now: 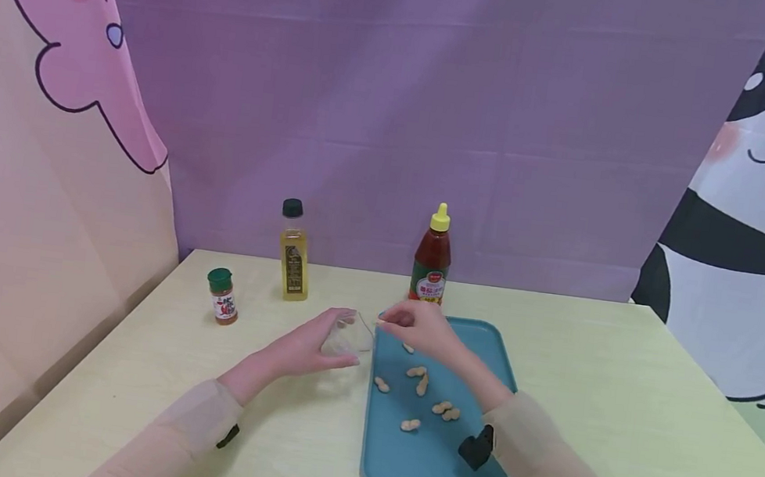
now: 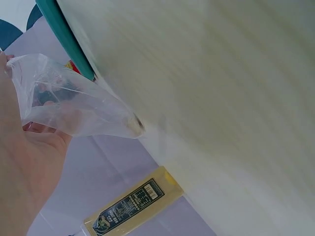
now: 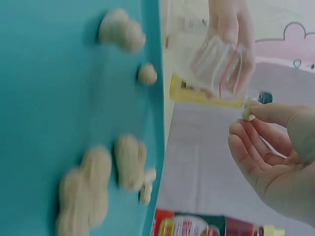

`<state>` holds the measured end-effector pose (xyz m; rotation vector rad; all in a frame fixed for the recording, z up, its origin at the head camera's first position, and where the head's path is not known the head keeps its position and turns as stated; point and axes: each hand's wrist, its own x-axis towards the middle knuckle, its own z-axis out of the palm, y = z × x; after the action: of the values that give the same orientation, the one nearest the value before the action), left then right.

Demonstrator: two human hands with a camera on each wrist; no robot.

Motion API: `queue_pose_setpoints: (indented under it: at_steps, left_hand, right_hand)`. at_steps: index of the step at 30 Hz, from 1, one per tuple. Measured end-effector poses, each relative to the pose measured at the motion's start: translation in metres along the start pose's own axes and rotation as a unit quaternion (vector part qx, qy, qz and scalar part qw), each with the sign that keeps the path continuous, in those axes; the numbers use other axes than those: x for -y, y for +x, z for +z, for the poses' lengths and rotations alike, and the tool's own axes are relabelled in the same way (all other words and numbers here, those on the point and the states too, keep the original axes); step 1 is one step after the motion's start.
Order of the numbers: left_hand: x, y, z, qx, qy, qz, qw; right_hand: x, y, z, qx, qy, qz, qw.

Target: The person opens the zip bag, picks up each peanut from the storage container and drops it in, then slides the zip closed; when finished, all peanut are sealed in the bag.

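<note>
My left hand [image 1: 305, 346] holds a clear plastic zip bag [image 1: 348, 337], its mouth spread between thumb and fingers beside the tray's left edge. In the left wrist view, something small and tan [image 2: 135, 126] lies in the bottom corner of the bag. Thumb and fingertips of my right hand [image 1: 427, 330] pinch a peanut [image 3: 248, 111], close to the bag's mouth and above the tray's far left corner. Several unshelled peanuts [image 1: 410, 425] are scattered on the blue tray [image 1: 420, 471] under my right forearm.
Behind the tray stands a ketchup bottle [image 1: 431, 264] with a yellow tip. An oil bottle [image 1: 294, 264] stands upright beyond my left hand. Farther left is a small green-capped spice jar [image 1: 223, 297]. A purple cloth [image 1: 383, 113] hangs behind the table.
</note>
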<state>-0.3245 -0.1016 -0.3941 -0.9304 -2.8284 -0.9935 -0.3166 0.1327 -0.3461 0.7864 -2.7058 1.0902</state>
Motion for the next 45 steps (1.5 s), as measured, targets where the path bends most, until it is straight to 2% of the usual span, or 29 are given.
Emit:
queue_pose_setpoints:
  at_steps: [8,25,37,45]
  left_hand:
    - [-0.001,0.001,0.000,0.000,-0.010,-0.003,0.9999]
    - [0.002,0.002,0.002,-0.003,-0.008,0.005,1.0000]
    - [0.000,0.002,0.002,-0.004,-0.010,0.005,0.9999]
    - [-0.001,0.000,0.001,0.001,-0.002,0.002,1.0000]
  right_hand:
    - [0.014,0.007,0.018,0.027,0.001,-0.035,0.9990]
    - [0.012,0.010,0.027,0.002,0.002,-0.029,0.9996]
    - [0.006,-0.001,0.011,0.007,0.002,-0.037,0.9993]
    - [-0.001,-0.021,-0.013,0.009,-0.028,0.001,0.9996]
